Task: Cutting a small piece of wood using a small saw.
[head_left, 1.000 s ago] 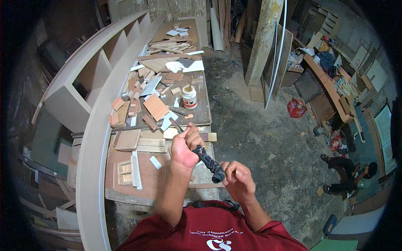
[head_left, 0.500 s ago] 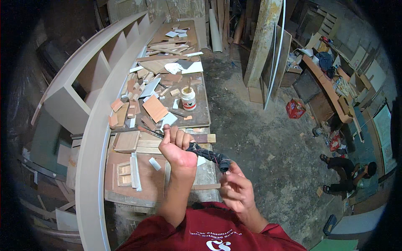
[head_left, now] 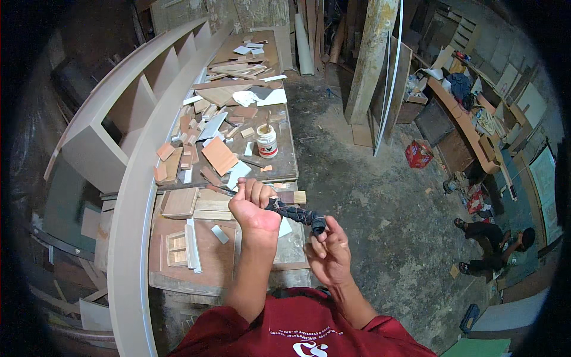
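My left hand (head_left: 257,209) is closed in a fist around a black, cloth-like wrapped bundle (head_left: 294,214) with thin thread or wire wound about it. The bundle juts out to the right of the fist and bends down at its end. Left of the fist a thin dark shaft (head_left: 223,189) shows; whether it belongs to the bundle is hidden by my fingers. My right hand (head_left: 333,256) has its thumb and fingers bent at the bundle's lower right end, pinching it from below.
Beneath my hands a workbench (head_left: 202,279) carries wood offcuts (head_left: 220,156), a small wooden box frame (head_left: 176,249) and a white glue tub (head_left: 267,146) with a stick in it. A long shelf unit (head_left: 128,172) runs along the left. At right, a person (head_left: 496,247) sits near a red box (head_left: 419,154).
My right hand has turned, showing more palm, and its fingers have shifted lower at the bundle's end. The bundle's end has risen slightly. My left fist keeps its hold.
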The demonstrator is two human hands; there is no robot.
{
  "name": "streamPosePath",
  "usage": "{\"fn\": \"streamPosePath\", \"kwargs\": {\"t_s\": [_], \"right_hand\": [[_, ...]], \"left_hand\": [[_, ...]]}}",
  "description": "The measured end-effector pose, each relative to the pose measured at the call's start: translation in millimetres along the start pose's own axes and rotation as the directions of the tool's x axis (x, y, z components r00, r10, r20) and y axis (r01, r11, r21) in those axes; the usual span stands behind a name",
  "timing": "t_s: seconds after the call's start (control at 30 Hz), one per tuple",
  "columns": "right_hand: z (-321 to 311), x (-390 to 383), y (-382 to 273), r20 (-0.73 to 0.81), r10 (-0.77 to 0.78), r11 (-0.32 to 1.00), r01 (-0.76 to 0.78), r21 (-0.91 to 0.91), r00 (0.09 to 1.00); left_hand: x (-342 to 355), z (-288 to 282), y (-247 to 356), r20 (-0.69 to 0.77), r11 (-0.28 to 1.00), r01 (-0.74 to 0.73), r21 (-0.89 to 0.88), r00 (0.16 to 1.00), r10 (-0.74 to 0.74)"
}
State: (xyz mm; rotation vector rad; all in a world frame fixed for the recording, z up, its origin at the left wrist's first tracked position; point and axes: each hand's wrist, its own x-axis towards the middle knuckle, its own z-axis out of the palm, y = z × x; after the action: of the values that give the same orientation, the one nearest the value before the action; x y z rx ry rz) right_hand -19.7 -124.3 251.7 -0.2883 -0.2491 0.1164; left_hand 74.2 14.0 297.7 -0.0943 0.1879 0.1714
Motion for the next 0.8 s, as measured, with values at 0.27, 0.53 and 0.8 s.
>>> {"fn": "streamPosePath", "kwargs": {"t_s": [0.27,0.53,0.8], "right_hand": [[10.4,13.4,-1.4,0.148,-0.421,0.581,0.391,-0.714,0.895],[29.2,26.1,-4.7,0.057,-0.558,0.447,0.358,-0.82,0.828],[30.8,32.3,-15.7,0.003,-0.499,0.31,0.182,-0.933,0.866]], "left_hand": [[8.5,-7.4,1.6,-0.277,0.968,0.215,-0.13,0.929,-0.244],[-14.7,2.9,-13.0,-0.129,0.975,-0.115,0.19,0.982,0.141],[-24.9,4.7,-13.7,0.339,0.835,-0.49,0.251,0.852,0.398]]}}
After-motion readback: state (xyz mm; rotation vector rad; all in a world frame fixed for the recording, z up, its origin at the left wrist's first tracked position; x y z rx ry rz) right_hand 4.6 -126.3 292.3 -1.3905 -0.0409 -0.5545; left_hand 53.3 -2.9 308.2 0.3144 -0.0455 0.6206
